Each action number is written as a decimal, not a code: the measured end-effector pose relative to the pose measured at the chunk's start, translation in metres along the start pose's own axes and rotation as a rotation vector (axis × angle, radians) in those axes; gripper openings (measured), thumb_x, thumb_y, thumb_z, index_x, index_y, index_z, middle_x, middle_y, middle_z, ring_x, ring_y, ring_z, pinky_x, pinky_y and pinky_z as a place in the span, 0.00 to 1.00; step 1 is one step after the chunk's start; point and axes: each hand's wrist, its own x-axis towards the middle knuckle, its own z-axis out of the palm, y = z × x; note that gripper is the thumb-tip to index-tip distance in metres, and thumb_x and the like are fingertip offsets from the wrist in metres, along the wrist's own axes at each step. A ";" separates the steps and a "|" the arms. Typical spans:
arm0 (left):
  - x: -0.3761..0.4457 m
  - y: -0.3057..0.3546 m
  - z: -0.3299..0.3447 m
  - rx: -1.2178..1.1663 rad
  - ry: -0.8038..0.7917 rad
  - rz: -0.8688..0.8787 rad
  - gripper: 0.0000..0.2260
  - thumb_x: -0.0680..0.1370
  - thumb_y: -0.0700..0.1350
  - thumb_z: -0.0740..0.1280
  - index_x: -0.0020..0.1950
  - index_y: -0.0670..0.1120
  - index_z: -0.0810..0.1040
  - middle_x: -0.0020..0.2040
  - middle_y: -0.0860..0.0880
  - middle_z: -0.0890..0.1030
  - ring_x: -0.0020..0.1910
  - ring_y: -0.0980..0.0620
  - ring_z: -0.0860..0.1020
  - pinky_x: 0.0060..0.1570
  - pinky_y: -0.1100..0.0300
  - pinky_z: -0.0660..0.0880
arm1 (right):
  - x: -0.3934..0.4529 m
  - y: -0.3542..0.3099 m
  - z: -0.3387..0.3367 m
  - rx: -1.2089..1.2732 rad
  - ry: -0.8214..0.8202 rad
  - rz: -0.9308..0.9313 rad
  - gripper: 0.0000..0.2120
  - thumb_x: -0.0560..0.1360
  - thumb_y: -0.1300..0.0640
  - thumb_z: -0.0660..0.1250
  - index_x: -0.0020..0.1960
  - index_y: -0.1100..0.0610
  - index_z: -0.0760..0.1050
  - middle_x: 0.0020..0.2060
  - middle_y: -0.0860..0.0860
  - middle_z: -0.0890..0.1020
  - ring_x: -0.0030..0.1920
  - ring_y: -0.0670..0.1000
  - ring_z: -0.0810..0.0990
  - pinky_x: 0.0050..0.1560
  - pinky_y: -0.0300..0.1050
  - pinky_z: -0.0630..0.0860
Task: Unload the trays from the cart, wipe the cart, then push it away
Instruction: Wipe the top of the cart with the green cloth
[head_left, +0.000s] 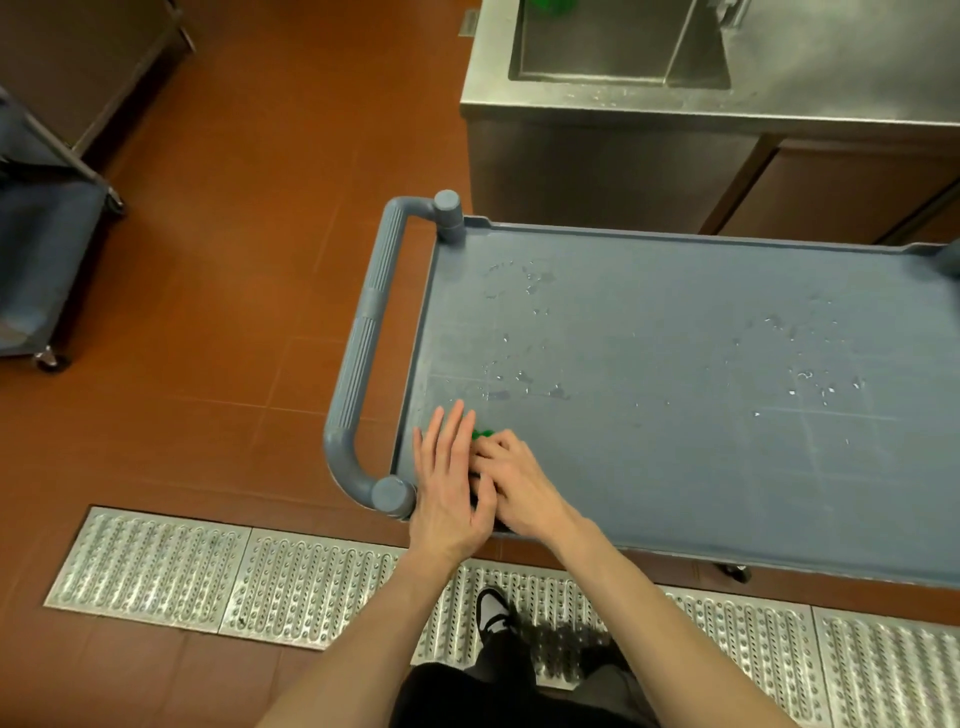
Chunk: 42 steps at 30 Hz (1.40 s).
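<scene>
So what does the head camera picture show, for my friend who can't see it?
Two hands, the left hand flat and the right hand curled, press a small green cloth onto the near corner of a wet grey cart with no trays on top. A steel sink stands behind it, over a red tiled floor.

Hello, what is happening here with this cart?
A person is wiping the top of a grey cart. Both hands are at the corner near the handle, pressing on a green cloth that is mostly hidden under them: the left hand lies flat, the right hand is beside it. No trays are on the top, and water drops still lie across it.
</scene>
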 end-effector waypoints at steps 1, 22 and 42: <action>0.000 0.000 0.000 -0.005 0.000 0.000 0.30 0.83 0.50 0.55 0.84 0.40 0.59 0.85 0.44 0.58 0.85 0.40 0.53 0.79 0.29 0.54 | -0.008 0.003 -0.001 -0.020 0.004 0.010 0.10 0.83 0.55 0.63 0.60 0.49 0.81 0.59 0.41 0.79 0.55 0.49 0.69 0.58 0.53 0.73; 0.001 0.001 -0.004 -0.047 0.015 -0.038 0.30 0.83 0.49 0.56 0.84 0.40 0.60 0.85 0.45 0.59 0.85 0.42 0.53 0.80 0.32 0.53 | 0.022 -0.005 0.007 -0.194 0.157 0.117 0.19 0.79 0.46 0.68 0.69 0.50 0.77 0.65 0.46 0.77 0.62 0.52 0.71 0.56 0.46 0.71; 0.009 -0.002 0.012 0.320 -0.183 -0.139 0.31 0.82 0.57 0.58 0.82 0.44 0.65 0.84 0.44 0.61 0.85 0.42 0.55 0.83 0.39 0.50 | -0.105 0.068 -0.094 -0.361 0.408 0.443 0.20 0.71 0.60 0.79 0.61 0.54 0.81 0.54 0.51 0.78 0.52 0.54 0.75 0.43 0.46 0.75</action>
